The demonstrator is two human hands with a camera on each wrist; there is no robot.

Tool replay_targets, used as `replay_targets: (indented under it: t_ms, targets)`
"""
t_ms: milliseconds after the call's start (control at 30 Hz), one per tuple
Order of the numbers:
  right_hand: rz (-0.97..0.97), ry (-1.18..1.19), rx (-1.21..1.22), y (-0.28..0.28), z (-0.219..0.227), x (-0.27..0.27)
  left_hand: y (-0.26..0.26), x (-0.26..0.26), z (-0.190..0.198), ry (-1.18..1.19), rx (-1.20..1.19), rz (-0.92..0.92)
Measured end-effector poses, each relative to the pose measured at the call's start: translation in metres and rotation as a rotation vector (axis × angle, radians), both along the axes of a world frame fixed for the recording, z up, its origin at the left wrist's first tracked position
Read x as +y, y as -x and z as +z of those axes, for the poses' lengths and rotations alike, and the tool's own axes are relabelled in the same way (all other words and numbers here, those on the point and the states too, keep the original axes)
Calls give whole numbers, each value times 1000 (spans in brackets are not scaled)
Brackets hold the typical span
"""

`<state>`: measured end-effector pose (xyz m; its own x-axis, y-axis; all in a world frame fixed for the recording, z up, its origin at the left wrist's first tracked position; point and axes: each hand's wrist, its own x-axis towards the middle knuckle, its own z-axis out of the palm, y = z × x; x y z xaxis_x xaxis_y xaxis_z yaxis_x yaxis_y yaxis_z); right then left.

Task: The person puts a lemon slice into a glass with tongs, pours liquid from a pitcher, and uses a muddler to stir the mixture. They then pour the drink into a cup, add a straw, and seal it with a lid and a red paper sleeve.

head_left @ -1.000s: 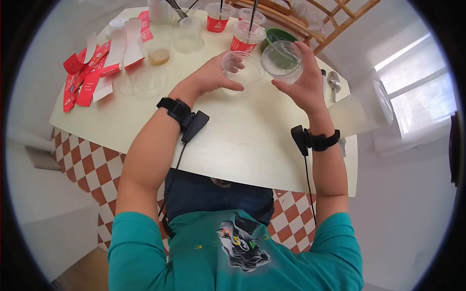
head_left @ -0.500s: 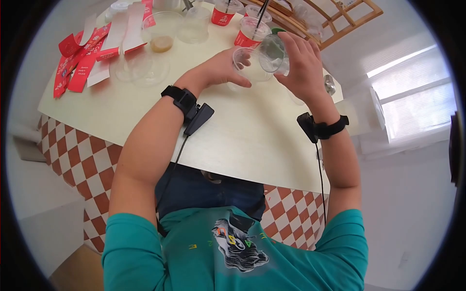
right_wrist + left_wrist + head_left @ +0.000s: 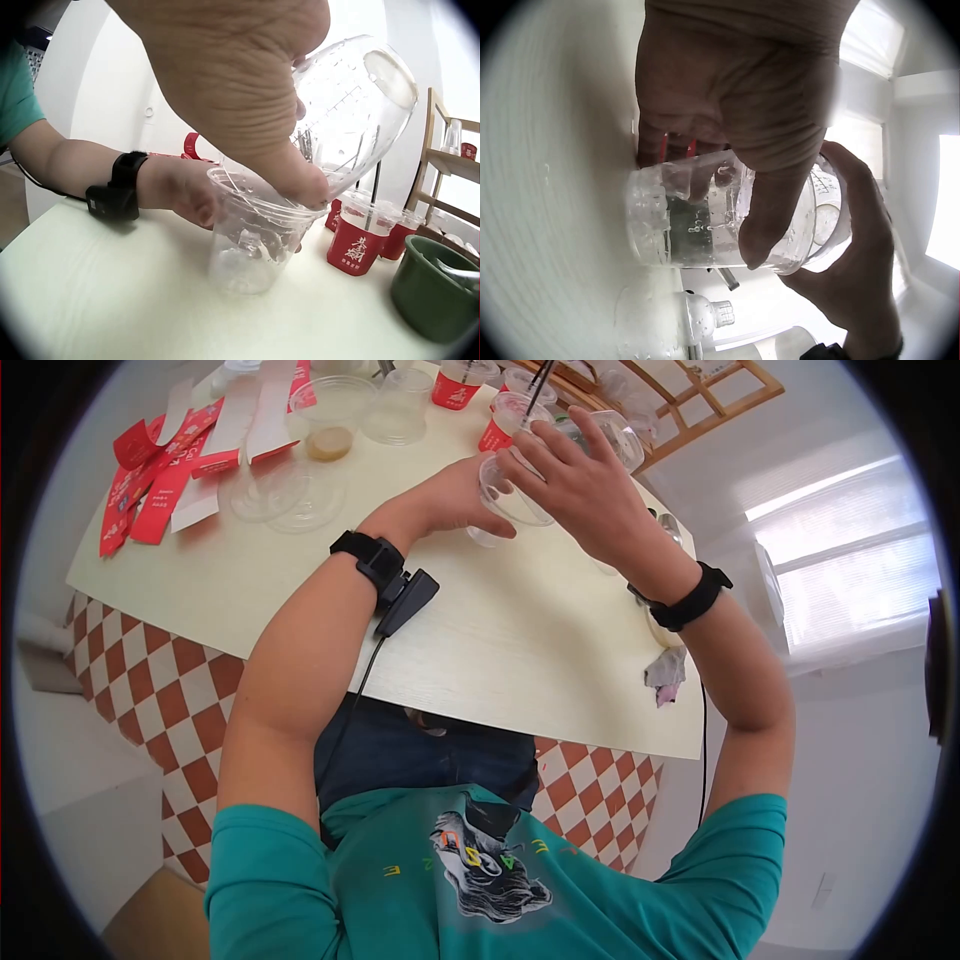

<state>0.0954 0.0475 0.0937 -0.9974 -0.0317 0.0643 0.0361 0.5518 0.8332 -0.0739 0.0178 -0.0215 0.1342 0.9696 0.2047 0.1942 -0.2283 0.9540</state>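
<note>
While a person in a teal short-sleeved T-shirt (image 3: 390, 845) is at its near edge, a broad, pale cream table (image 3: 480, 635) takes up most of what I see. Towards its far side stands a light-wood rack (image 3: 450, 163). Long strips of red-and-white card (image 3: 160, 512) lie heaped at the table's left end. Near the rack sits a round, dark green bowl (image 3: 435, 292), with red-banded cups (image 3: 352, 247) with dark straws just beside it. Close by, the right hand (image 3: 585, 490) is wrapped on a clear, rounded vessel (image 3: 349, 112) with printed lines, tipped so that its mouth points down over a clear, tapering plastic cup (image 3: 247, 259). That cup stands on the table, the left hand (image 3: 450, 500) clasped round its wall, thumb on one side and fingers on the other. From here, I can't tell whether the two rims touch. By the table's right edge lies a small, crumpled grey-and-pink cloth (image 3: 665, 672).
</note>
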Motion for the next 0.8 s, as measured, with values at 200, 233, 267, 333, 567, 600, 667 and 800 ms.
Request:
replay_targets:
  t_ms: [200,233,267,333,567,600,667,800]
  targets:
    - [2,-83,-67,4,-3,-7,-1,1,2,25,101,30]
    - [0,-153,-90,5,-6,-8,-2,2,-1,-6,57,22]
    - [-2,-221,-113,5,-8,-9,-2,3,-3,-36,13,14]
    - [-8,-253,-96,6,-10,-14,-1,4,-3,-24,-8,-12]
    - [-17,-251,-170,17,-6,-17,-1,6,-8,26,-78,-37]
    - [-19,-250,-170,17,-6,-17,-1,6,-7,27,-77,-39]
    - [-38,-263,-120,18,-5,-15,0,5,-5,1,-38,-28]
    - [-56,-239,-61,18,1,-15,-1,3,-3,11,22,35]
